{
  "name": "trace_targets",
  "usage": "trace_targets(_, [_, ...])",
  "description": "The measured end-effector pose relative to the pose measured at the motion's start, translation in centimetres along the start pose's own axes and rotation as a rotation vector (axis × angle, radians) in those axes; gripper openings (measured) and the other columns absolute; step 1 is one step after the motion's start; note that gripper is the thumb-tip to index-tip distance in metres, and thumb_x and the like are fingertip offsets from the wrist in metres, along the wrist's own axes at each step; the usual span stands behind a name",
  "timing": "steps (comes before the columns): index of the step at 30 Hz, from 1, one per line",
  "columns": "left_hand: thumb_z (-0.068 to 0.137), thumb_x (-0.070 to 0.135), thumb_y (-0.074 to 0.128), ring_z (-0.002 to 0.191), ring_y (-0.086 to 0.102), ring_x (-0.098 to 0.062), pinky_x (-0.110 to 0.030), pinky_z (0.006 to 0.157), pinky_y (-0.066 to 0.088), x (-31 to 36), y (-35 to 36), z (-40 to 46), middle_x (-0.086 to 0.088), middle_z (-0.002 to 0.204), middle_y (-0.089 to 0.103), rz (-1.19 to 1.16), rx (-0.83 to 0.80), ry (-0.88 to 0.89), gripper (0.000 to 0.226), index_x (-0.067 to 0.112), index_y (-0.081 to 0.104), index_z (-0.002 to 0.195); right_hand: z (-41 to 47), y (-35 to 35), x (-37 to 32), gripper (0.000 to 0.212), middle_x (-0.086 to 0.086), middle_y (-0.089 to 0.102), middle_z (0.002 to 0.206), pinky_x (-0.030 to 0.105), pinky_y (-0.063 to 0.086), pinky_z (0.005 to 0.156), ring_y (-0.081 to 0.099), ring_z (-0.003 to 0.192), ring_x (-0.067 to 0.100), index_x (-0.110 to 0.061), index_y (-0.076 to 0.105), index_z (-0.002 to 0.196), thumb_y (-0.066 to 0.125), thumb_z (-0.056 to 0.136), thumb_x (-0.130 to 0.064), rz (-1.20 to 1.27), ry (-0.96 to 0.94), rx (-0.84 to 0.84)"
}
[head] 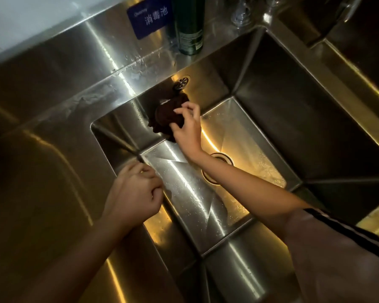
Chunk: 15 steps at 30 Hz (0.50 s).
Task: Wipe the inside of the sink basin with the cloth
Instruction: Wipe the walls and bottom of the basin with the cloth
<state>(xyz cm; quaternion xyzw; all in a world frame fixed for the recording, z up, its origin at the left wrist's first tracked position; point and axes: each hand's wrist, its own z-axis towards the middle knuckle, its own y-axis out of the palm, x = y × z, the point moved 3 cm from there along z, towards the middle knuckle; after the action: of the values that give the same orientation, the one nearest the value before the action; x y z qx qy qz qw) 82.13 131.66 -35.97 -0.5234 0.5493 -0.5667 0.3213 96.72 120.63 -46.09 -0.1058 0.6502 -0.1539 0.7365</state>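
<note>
1. Your right hand (187,125) is inside the sink basin (293,119), reaching in across the near rim. Its fingers are curled over the dark cloth (166,115) and grip it, pressing it flat against the far wall of the basin.
2. The cloth is bunched, dark brown to black, and sits on the far wall towards the far-left corner of the basin, above the line where that wall meets the basin floor. It lies just below the overflow fitting (181,82), which is mounted high on the same wall close to the far rim.
3. Your left hand (134,193) rests at the left rim of the basin, towards its near end. Its fingers are curled into a loose fist and hold nothing visible.
4. The round drain (219,169) is set in the basin floor, partly covered by your right forearm. Water droplets and streaks are visible on the floor around it and on the steel counter beyond the far-left corner.
5. A dark green bottle (189,25) stands upright on the ledge behind the far rim. A blue sign (150,18) with white characters is fixed just left of it.
6. Clear glassware (241,12) stands on the same ledge right of the bottle; its exact form cannot be determined.
7. Your right arm carries a light sleeve (337,254) with a dark stripe, pushed up above the forearm.
</note>
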Motion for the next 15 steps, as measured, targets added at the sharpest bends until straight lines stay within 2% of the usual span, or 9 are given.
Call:
trace_targets(5, [0.078,0.025,0.043,0.090,0.061,-0.015,-0.030,0.098,0.031,-0.1,0.0,0.0,0.011,0.075,0.069,-0.008,-0.010,-0.013,0.031,0.024,0.073,0.068,0.4,0.0,0.3,0.030,0.019,0.048,0.119,0.008,0.030,0.098,0.046,0.116,0.025,0.004,0.063,0.098,0.062,0.070,0.013,0.027,0.025,-0.027])
trace_targets(8, [0.077,0.024,0.045,0.089,0.062,-0.016,-0.032,0.099,0.033,-0.1,0.1,0.0,0.010,0.074,0.069,-0.011,-0.006,-0.017,0.029,0.023,0.073,0.067,2.3,-1.9,1.4,0.030,0.019,0.049,0.118,0.000,0.028,0.093,0.045,0.111,0.017,0.004,0.064,0.098,0.061,0.070,0.013,-0.024,0.015,-0.012])
trace_targets(10, [0.077,0.023,0.046,0.089,0.062,-0.016,-0.032,0.100,0.033,-0.2,0.2,0.0,0.010,0.074,0.070,-0.008,-0.007,-0.020,0.028,0.023,0.073,0.068,3.9,-3.6,2.6,0.030,0.019,0.049,0.119,-0.003,0.027,0.091,0.047,0.111,0.019,0.003,0.064,0.099,0.061,0.070,0.012,-0.069,0.020,0.027])
trace_targets(15, [0.079,0.026,0.044,0.091,0.062,-0.015,-0.032,0.101,0.031,-0.2,0.3,0.0,0.009,0.077,0.070,0.004,-0.020,-0.017,0.031,0.023,0.074,0.072,7.7,-7.5,6.6,0.033,0.019,0.046,0.125,0.007,0.030,0.097,0.048,0.114,0.019,0.003,0.062,0.104,0.059,0.073,0.011,-0.205,0.069,0.008])
